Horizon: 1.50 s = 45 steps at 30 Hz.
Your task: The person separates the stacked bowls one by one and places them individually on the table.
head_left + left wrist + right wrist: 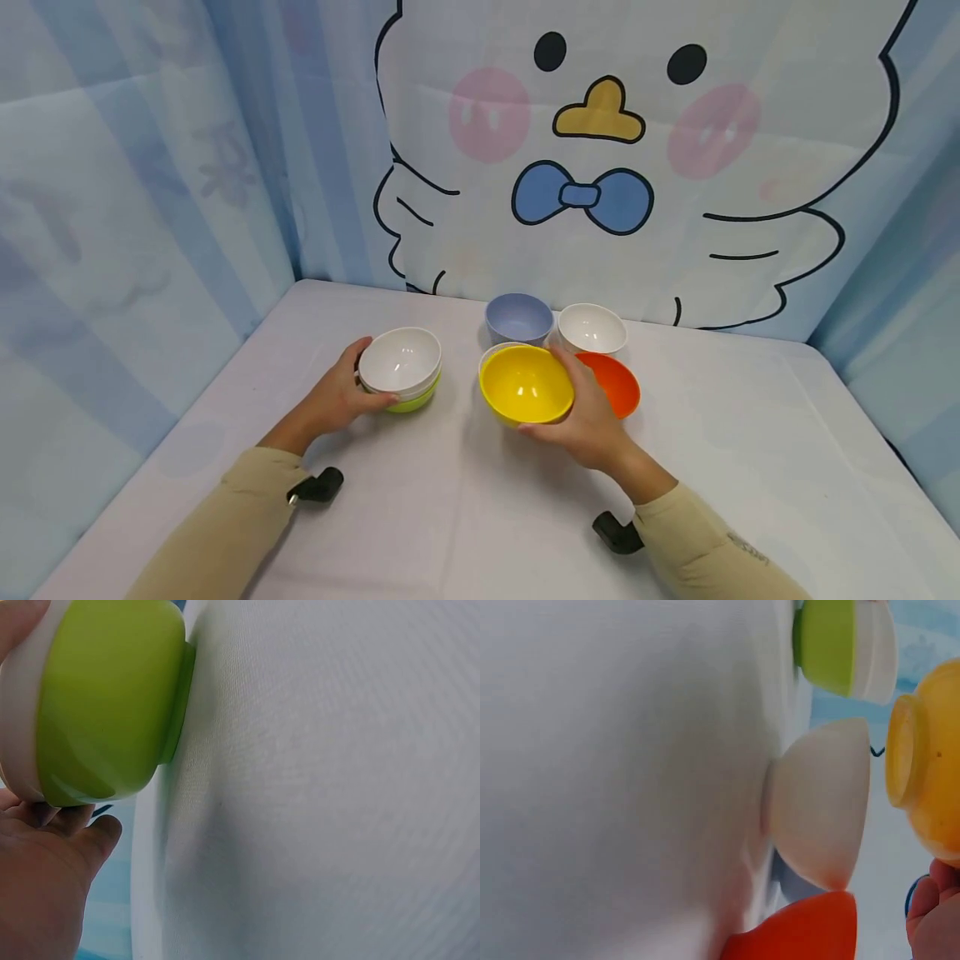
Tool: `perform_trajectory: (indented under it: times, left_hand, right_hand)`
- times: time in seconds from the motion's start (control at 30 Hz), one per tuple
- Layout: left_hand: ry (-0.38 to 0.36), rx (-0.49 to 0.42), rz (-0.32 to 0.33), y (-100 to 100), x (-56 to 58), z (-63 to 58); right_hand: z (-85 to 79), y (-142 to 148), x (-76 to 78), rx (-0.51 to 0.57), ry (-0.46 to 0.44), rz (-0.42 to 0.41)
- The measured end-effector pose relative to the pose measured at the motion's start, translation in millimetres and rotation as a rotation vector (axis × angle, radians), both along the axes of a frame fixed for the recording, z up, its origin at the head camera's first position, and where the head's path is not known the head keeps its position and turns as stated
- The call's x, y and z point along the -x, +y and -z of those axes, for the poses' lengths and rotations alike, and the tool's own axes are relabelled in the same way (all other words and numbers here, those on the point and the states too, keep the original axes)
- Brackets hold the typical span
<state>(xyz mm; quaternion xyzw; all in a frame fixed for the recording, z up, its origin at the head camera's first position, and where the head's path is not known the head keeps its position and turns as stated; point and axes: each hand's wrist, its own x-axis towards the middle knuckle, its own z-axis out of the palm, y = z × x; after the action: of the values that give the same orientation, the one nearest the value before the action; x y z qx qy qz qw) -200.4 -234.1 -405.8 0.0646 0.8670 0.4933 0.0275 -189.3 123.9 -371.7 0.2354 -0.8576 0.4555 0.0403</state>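
My left hand point(341, 400) grips a small stack at the left, thumb in front and fingers behind. White bowls point(401, 358) sit inside a lime-green bowl point(112, 697), whose foot appears to rest on the table. My right hand point(596, 425) holds a yellow bowl point(527, 385) by its right side, tilted toward me. In the right wrist view, the yellow bowl point(941, 761) is raised off the table, apart from a white bowl point(821, 802) standing there. From the head view, that white bowl is mostly hidden behind the yellow one.
An orange bowl point(617, 385) stands just right of my right hand. Behind are a blue-violet bowl point(519, 318) and another white bowl point(592, 328). The white-covered table point(450, 517) meets a printed curtain point(330, 167) at the back and sides.
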Motion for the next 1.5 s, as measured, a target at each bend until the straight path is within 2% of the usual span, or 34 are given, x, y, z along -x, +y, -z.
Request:
perform_trajectory:
  times: [0.63,1.17,1.5]
  left_hand:
    - [-0.021,0.024,-0.01,0,1.6,-3.6]
    - [-0.032,0.022,-0.011,1,-0.6,-4.4]
    - [-0.035,0.021,-0.01,1,-1.2,-3.8]
  right_hand:
    - [18.8,9,-23.6,-0.004,-0.003,-0.019]
    - [24.6,13,-29.3,-0.062,0.03,-0.059]
    - [28.4,12,-29.3,-0.117,-0.033,-0.093]
